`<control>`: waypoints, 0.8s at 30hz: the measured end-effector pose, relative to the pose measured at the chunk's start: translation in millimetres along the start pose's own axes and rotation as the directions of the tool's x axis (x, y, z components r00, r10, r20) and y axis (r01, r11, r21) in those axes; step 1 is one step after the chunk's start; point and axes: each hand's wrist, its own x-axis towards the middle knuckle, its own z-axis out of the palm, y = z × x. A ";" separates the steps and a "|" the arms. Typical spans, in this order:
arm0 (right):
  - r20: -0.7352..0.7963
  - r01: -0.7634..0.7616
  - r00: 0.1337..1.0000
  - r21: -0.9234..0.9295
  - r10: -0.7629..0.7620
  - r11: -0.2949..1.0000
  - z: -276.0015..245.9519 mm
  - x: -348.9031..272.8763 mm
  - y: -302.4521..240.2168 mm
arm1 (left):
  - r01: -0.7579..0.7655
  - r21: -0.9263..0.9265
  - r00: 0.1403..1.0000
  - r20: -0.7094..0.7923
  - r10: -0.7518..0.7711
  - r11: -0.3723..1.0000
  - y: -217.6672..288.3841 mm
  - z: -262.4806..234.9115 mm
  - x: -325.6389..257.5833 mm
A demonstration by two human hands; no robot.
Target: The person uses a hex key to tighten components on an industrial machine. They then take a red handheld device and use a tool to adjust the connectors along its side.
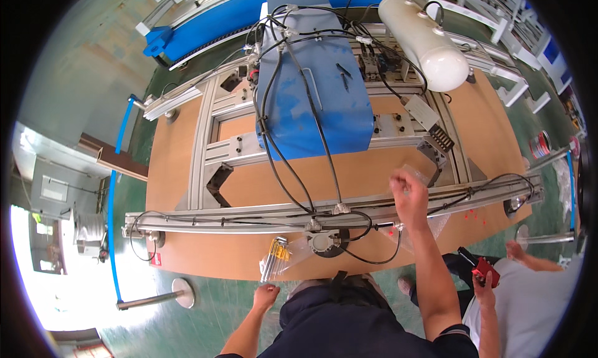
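Note:
My right hand [410, 196] reaches over the front aluminium rail [280, 219], its fingers curled together above a clear plastic bag [439, 226]. Whatever it pinches, if anything, is too small to make out. Down at the table's front edge, my left hand [266, 297] is closed, and its inner side is hidden. Just beyond it lies a set of silver hex keys [270, 267] in a yellow holder [280, 251]. A round metal pad mount [324, 241] hangs from the rail's middle, with black hoses around it.
The frame carries a blue housing [311, 109] and a white tank [423, 43] on a brown tabletop [205, 252]. Small red pieces [474, 217] lie at the right. A co-worker's hand [484, 289] holds a red and black tool [481, 270]. Blue-belted posts [182, 292] flank the table.

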 end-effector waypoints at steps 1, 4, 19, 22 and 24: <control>-0.006 0.033 0.999 0.005 -0.033 0.999 2.9 15.5 -3.3 | -0.024 -0.075 0.997 -0.070 0.018 0.997 -13.0 13.3 -0.9; -0.055 0.209 0.976 0.005 -0.208 0.978 22.4 67.1 -29.7 | 0.077 -0.204 0.990 -0.100 -0.099 0.976 -35.6 39.2 -7.8; 0.238 0.073 0.967 -0.610 0.095 0.789 148.5 201.9 -124.1 | -0.037 -0.217 0.997 0.057 0.050 0.976 -9.5 40.6 -19.3; 0.101 -0.048 0.990 -0.443 0.103 0.895 96.8 170.2 -136.9 | -0.123 -0.089 0.972 0.189 0.138 0.988 -5.3 21.3 10.8; 0.092 -0.055 0.991 -0.350 0.092 0.935 57.8 128.5 -148.5 | -0.163 0.006 0.938 0.312 0.153 0.987 -5.4 7.3 30.1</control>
